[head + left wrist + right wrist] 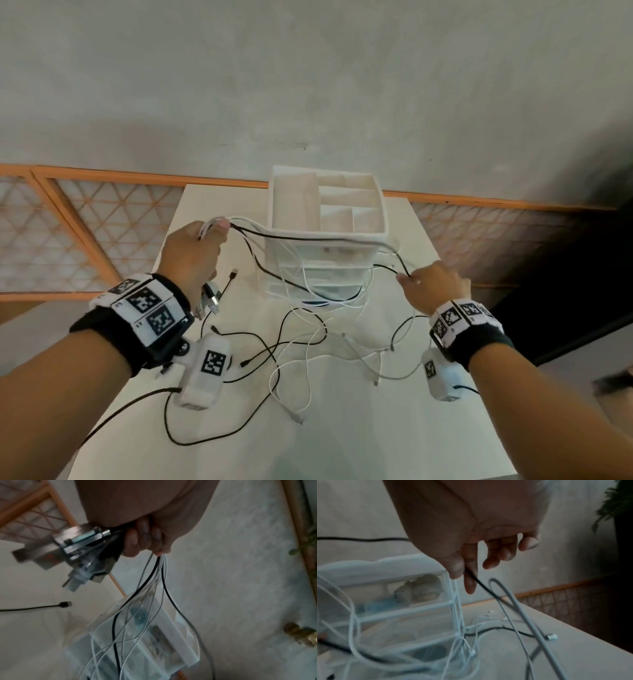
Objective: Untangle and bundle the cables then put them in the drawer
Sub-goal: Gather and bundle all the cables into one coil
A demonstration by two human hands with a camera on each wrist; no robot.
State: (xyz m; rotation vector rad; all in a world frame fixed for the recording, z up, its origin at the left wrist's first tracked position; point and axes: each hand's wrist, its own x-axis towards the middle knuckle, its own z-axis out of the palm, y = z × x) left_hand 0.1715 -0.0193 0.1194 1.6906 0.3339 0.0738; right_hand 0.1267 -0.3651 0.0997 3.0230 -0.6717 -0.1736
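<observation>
Cables (308,329) are light, limp, snag-prone; grip near connectors. Left hand (191,253) fingers clench several cables; right hand (435,287) fingers pinch one black cable (342,238).

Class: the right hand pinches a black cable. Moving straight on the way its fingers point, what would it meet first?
Probably the drawer organizer: the right hand points at its right side with only the slung black cable between them, though depth is unclear.
</observation>
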